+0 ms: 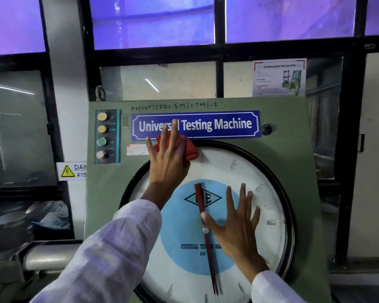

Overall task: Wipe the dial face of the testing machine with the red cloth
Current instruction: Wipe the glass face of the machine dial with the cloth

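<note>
The round dial face (245,178) of the green testing machine (278,119) has a white ring, a blue centre and a red pointer (200,200). My left hand (167,159) lies flat with fingers spread, pressing the red cloth (189,147) against the dial's top left rim, just under the blue nameplate (217,124). My right hand (236,224) rests flat and empty on the glass right of the centre, fingers spread, its thumb across the pointer.
A column of push buttons (101,136) sits on the panel left of my left hand. A yellow danger sign (71,171) hangs on the wall at left. Black-framed windows and a paper notice (279,77) are behind the machine. Metal vessels (11,221) sit low left.
</note>
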